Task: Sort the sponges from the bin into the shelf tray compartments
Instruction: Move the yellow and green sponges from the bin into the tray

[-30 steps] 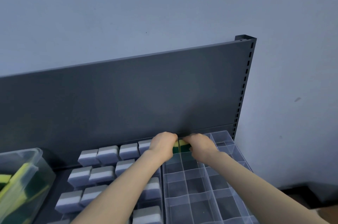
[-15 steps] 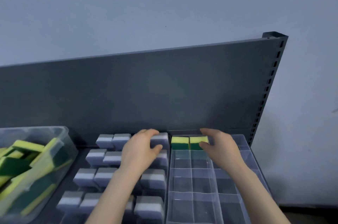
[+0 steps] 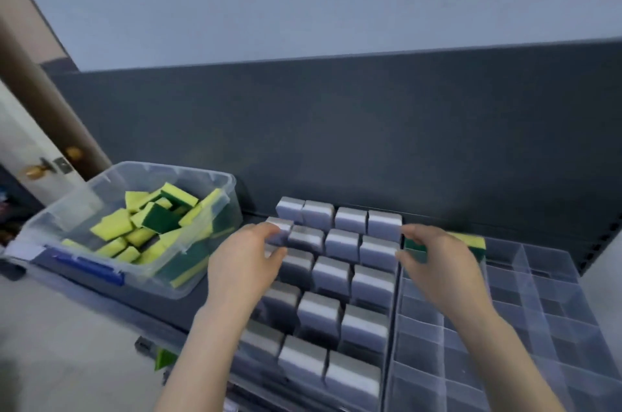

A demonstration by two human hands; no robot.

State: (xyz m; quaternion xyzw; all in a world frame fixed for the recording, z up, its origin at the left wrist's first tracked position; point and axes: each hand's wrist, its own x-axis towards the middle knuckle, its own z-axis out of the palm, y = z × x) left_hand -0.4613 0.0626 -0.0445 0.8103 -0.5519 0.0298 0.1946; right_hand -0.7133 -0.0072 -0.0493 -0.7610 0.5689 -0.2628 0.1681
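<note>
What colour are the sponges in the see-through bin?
The sponges are yellow with a dark green side; the head view shows it.

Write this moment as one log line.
left hand open | right hand open | yellow-green sponges in clear tray back row | bin not empty

Yellow-and-green sponges [image 3: 151, 230] fill the clear bin [image 3: 215, 206]; grey-white sponges [image 3: 336, 273] beside.

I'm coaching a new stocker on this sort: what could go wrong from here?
1. The left hand hovers close over the packed grey sponges; it could nudge one out of its row.
2. The right hand covers part of the yellow-green sponges in the clear tray, so one sitting crooked might go unnoticed.
3. In the bin, loose sponges lie heaped; a hurried grab could pull out extras.
</note>
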